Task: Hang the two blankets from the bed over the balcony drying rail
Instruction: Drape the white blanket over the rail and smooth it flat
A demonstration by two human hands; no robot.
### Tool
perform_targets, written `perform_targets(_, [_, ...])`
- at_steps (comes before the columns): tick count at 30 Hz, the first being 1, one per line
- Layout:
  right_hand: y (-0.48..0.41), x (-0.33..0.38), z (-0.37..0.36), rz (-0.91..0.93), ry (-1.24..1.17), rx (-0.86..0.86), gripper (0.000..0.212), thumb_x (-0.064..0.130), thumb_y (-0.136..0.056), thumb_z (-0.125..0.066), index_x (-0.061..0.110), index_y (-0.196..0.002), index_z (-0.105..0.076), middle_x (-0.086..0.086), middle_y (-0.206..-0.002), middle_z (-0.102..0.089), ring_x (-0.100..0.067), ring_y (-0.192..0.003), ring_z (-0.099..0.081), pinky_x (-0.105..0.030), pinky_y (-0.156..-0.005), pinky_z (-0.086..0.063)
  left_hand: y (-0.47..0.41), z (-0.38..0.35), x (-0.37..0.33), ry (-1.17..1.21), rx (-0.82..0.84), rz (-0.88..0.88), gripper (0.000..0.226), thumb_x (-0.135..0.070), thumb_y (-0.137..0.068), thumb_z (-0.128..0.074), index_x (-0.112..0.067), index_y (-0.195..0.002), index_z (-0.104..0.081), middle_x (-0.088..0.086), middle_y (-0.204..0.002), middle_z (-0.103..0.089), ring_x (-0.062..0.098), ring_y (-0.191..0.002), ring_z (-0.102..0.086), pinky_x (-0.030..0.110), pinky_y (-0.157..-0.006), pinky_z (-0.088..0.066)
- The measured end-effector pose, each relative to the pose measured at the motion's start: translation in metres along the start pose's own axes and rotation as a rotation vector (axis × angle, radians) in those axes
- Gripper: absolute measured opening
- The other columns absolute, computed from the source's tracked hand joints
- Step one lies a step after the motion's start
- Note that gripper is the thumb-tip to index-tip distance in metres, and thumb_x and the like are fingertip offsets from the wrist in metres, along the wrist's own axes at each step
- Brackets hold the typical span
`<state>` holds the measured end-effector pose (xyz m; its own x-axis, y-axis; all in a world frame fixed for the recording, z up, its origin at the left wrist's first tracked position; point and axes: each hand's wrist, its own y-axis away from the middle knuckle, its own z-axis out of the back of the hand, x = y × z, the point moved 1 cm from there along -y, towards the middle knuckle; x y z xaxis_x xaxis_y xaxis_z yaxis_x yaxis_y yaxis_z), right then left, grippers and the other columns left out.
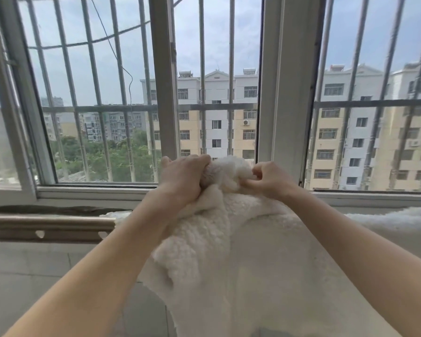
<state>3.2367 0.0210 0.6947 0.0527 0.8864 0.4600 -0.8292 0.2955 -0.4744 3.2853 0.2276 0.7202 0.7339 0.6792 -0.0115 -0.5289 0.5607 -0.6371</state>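
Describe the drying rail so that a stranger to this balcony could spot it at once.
Start at the big barred window. Just below its white sill, on the left, a horizontal drying rail disappears under the cream blanket. Unlike the pale grey window bars, it is thick and bronze-brown.

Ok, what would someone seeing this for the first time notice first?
The left hand and right hand grip a bunched, fluffy white blanket at the centre of the view. The blanket lies over the rail, whose bare stretch runs off left. Beyond, window bars frame apartment blocks.
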Motion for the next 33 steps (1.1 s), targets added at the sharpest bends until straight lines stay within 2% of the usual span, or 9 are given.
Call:
perform_targets(3, [0.007, 0.005, -0.005, 0.106, 0.033, 0.128, 0.033, 0.051, -0.082, -0.062, 0.018, -0.077, -0.062, 0.008, -0.071, -0.058, -0.008, -0.067, -0.056, -0.026, -0.064, -0.045, -0.007, -0.012, 0.012, -0.088, -0.110, 0.015, 0.024, -0.006, -0.081, -0.049, -0.023, -0.098, -0.054, -0.003, -0.093, -0.055, 0.023, -0.095, -0.058, 0.035, -0.078, -0.023])
perform_targets(6, [0.016, 0.025, -0.010, 0.251, -0.099, 0.212, 0.055, 0.065, -0.073, -0.055, 0.016, -0.095, -0.068, 0.007, -0.088, -0.067, -0.008, -0.081, -0.063, -0.025, -0.072, -0.052, -0.012, -0.023, 0.022, -0.073, -0.044, 0.059, 0.025, -0.010, -0.086, -0.049, -0.026, -0.102, -0.059, -0.003, -0.105, -0.060, 0.021, -0.092, -0.060, 0.037, -0.084, -0.028])
perform_targets(11, [0.027, 0.050, -0.032, 0.367, -0.071, 0.420, 0.060, 0.060, -0.062, -0.074, 0.030, -0.113, -0.062, 0.008, -0.103, -0.064, -0.003, -0.090, -0.058, -0.020, -0.078, -0.051, -0.013, -0.028, 0.040, 0.021, 0.057, 0.112, 0.021, -0.023, -0.084, -0.064, -0.029, -0.104, -0.062, -0.007, -0.113, -0.066, 0.019, -0.106, -0.060, 0.041, -0.102, -0.029])
perform_targets(14, [0.026, 0.059, -0.045, 0.409, -0.152, 0.330, 0.031, 0.036, -0.072, -0.078, 0.013, -0.090, -0.069, -0.004, -0.083, -0.066, -0.016, -0.075, -0.059, -0.039, -0.072, -0.050, -0.009, -0.025, 0.048, 0.046, 0.036, 0.114, 0.011, -0.035, -0.087, -0.062, -0.028, -0.096, -0.064, -0.008, -0.101, -0.068, 0.016, -0.095, -0.061, 0.036, -0.092, -0.031])
perform_targets(16, [0.024, 0.064, -0.051, 0.396, -0.185, 0.272, 0.029, 0.027, -0.078, -0.074, 0.001, -0.073, -0.063, -0.015, -0.069, -0.059, -0.022, -0.063, -0.051, -0.040, -0.062, -0.045, -0.007, -0.018, 0.052, 0.053, 0.021, 0.116, 0.020, -0.043, -0.089, -0.056, -0.025, -0.093, -0.064, -0.009, -0.094, -0.066, 0.013, -0.085, -0.058, 0.033, -0.084, -0.032])
perform_targets(22, [0.021, 0.078, -0.061, 0.258, -0.045, 0.032, 0.042, 0.034, -0.083, -0.063, 0.021, -0.052, -0.036, 0.005, -0.052, -0.041, -0.012, -0.048, -0.036, -0.031, -0.050, -0.030, 0.016, 0.010, 0.055, 0.292, -0.198, 0.138, 0.070, -0.071, -0.086, -0.021, -0.017, -0.080, -0.066, -0.004, -0.081, -0.069, 0.016, -0.073, -0.063, 0.034, -0.077, -0.048])
perform_targets(25, [0.021, 0.082, -0.061, 0.184, -0.025, -0.045, 0.041, 0.042, -0.085, -0.060, 0.019, -0.058, -0.040, 0.004, -0.055, -0.044, -0.012, -0.051, -0.040, -0.029, -0.048, -0.029, 0.036, 0.016, 0.050, 0.342, -0.299, -0.013, 0.063, -0.071, -0.081, -0.031, -0.017, -0.087, -0.062, -0.009, -0.088, -0.064, 0.013, -0.074, -0.062, 0.029, -0.067, -0.047])
perform_targets(28, [0.023, 0.084, -0.062, 0.183, -0.011, -0.040, 0.040, 0.047, -0.081, -0.060, 0.020, -0.058, -0.041, 0.004, -0.056, -0.046, -0.014, -0.053, -0.043, -0.028, -0.047, -0.029, 0.055, 0.014, 0.043, 0.356, -0.180, -0.178, 0.056, -0.072, -0.070, -0.049, -0.022, -0.092, -0.060, -0.013, -0.096, -0.055, 0.006, -0.078, -0.052, 0.028, -0.071, -0.040])
perform_targets(33, [0.032, 0.080, -0.064, 0.172, 0.019, -0.024, 0.039, 0.040, -0.078, -0.061, 0.019, -0.053, -0.039, 0.005, -0.051, -0.041, -0.011, -0.048, -0.037, -0.028, -0.047, -0.028, 0.078, 0.008, 0.032, 0.303, 0.051, -0.310, 0.051, -0.075, -0.058, -0.061, -0.027, -0.077, -0.060, -0.021, -0.070, -0.049, -0.006, -0.065, -0.047, 0.024, -0.078, -0.036])
